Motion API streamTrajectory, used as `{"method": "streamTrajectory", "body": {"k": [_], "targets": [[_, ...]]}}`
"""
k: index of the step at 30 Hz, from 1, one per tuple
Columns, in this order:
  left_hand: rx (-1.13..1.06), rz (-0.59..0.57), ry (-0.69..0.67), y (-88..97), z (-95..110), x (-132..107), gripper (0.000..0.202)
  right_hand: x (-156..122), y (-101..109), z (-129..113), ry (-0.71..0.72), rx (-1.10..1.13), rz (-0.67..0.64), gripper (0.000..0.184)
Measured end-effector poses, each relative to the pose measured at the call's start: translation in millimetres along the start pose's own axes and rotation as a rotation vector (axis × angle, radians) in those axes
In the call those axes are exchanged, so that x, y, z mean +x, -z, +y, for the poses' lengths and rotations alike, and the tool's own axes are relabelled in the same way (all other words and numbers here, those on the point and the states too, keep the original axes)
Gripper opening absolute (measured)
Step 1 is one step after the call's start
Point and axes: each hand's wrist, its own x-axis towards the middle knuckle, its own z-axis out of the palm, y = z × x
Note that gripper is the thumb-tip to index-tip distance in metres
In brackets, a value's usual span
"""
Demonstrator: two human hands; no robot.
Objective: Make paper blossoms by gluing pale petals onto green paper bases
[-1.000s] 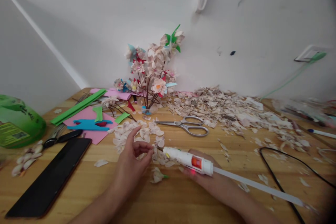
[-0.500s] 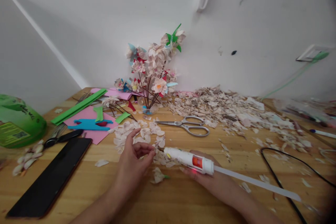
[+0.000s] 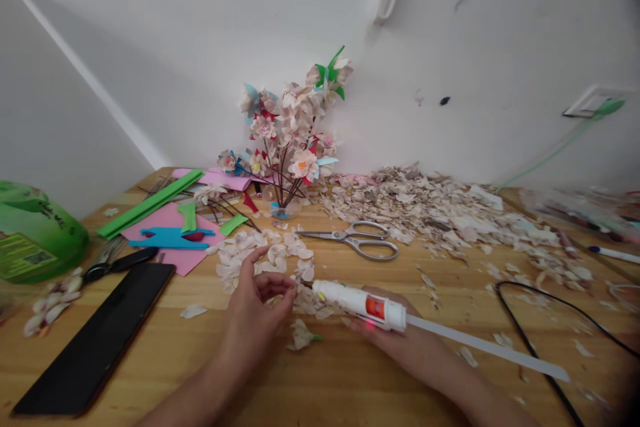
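My right hand [image 3: 400, 340] is wrapped round a white hot glue gun [image 3: 357, 305] with an orange switch and a red light. A long translucent glue stick [image 3: 490, 347] sticks out of its back end. Its nozzle points left, close to the fingertips of my left hand [image 3: 263, 310]. Those fingertips are curled into a pinch; whatever is between them is too small or hidden to make out. Below the nozzle lies a small pale flower [image 3: 301, 335] with a green tip. Loose pale petals [image 3: 267, 253] are spread behind my left hand.
Silver scissors [image 3: 353, 237] lie behind the glue gun. Petal flowers [image 3: 300, 107] stand in a small clear holder near the wall. Dried petals [image 3: 430, 203] are heaped at the back right. At left are a black phone [image 3: 95, 340], coloured paper [image 3: 175, 238] and a green bottle [image 3: 40, 233].
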Motion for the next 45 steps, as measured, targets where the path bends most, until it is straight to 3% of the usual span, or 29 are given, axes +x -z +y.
{"method": "streamTrajectory", "body": {"k": [9, 17, 34, 45], "targets": [[-0.016, 0.006, -0.003, -0.2, 0.9, -0.2, 0.064, -0.9, 2.0, -2.5, -0.017, -0.001, -0.051, 0.014], [-0.004, 0.011, -0.022, 0.2, 4.4, -0.7, 0.063, 1.9, -1.8, 4.2, 0.010, 0.009, 0.000, 0.022], [0.034, -0.017, -0.013, -1.1, 3.2, -2.2, 0.063, -1.6, -0.2, 0.7, -0.013, -0.019, -0.012, 0.013], [0.003, 0.001, -0.015, -0.6, 3.0, -0.2, 0.063, -0.6, -1.9, 6.1, 0.051, -0.040, -0.011, 0.012]]}}
